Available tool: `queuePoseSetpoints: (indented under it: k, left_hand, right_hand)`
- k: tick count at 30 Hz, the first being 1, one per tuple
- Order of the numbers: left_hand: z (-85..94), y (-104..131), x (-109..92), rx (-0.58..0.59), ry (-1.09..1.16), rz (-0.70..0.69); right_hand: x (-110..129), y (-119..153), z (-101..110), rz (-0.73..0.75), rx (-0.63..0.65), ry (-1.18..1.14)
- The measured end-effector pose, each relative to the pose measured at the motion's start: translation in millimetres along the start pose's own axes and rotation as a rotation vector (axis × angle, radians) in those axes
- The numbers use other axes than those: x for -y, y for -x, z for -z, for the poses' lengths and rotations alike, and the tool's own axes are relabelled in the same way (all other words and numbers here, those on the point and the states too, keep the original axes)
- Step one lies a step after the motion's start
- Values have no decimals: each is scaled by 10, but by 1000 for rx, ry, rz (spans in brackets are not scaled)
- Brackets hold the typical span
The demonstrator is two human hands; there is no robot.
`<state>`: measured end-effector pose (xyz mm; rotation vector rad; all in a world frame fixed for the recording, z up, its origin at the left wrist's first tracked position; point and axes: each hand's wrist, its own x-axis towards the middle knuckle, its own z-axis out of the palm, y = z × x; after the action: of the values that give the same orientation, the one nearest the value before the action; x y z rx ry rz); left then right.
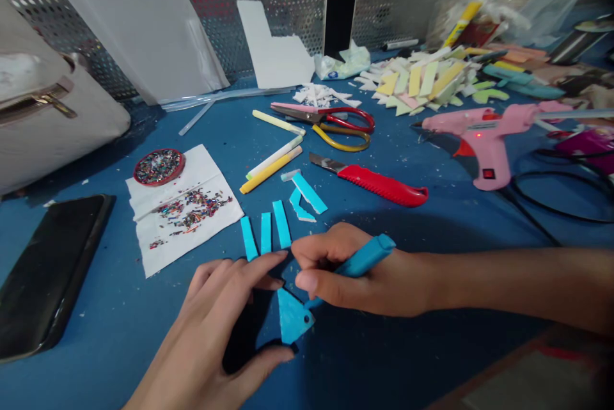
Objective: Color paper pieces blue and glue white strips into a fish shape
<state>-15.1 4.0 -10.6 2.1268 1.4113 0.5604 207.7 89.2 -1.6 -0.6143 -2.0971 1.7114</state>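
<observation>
My right hand [355, 275] is wrapped round a blue felt-tip marker [367, 258], its tip down at the right edge of a small blue triangular piece [292, 315]. A dark dot like an eye marks that piece near its right corner. My left hand [230, 314] steadies the triangular piece on the table, thumb at its lower edge and a fingertip at its upper edge. Just beyond my left fingers lie several blue strips [282, 224], one partly covered by the hand. More blue cut pieces [309, 192] rest a little farther off.
A red utility knife [384, 185], scissors [326, 119] and a pink glue gun [489, 135] lie beyond my hands. At left are a phone [52, 269] and a paper sheet [153, 256] with glittery bits. Foam scraps [417, 80] pile up behind.
</observation>
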Motion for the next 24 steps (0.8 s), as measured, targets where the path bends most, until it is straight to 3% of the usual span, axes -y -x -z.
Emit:
queuePoseSetpoints:
  k: [24]
  left_hand:
    - [-3,-4,-7,-33,-1,1]
  right_hand:
    - [-2,10,7,-16,-2,2]
